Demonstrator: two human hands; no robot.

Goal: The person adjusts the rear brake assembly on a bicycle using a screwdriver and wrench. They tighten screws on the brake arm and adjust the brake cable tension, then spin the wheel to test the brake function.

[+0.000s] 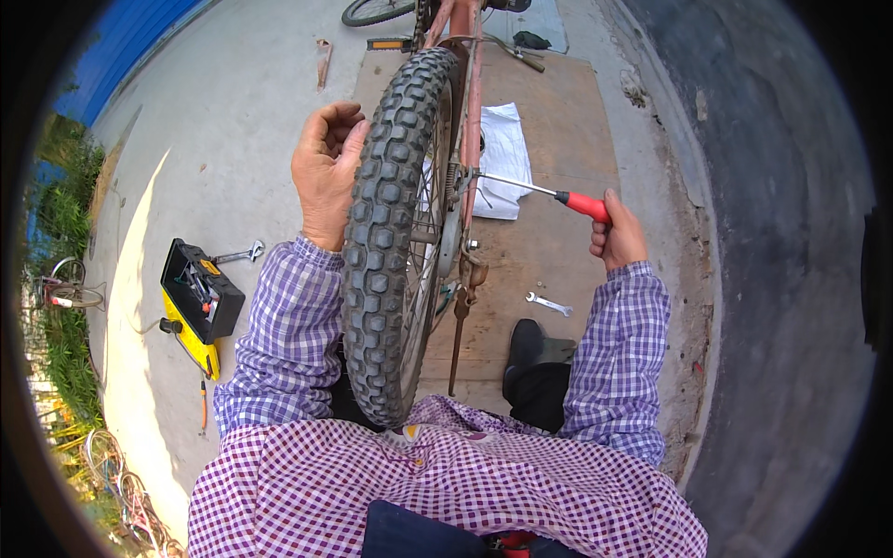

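My right hand is closed round the red handle of a screwdriver. The screwdriver's metal shaft runs left, and its tip meets the bike frame near a small spring and bracket beside the wheel. On the other side, my left hand is at the knobbly black tyre, thumb next to the tread. Its fingers are loosely bent, with a gap to the thumb and nothing visible in them. The wheel stands upright between my arms, joined to a worn pinkish bicycle frame.
A black toolbox with a yellow lid lies at left, an adjustable wrench beside it. A spanner lies on the brown board near my shoe. White paper lies beyond the frame. Plants and bikes line the left.
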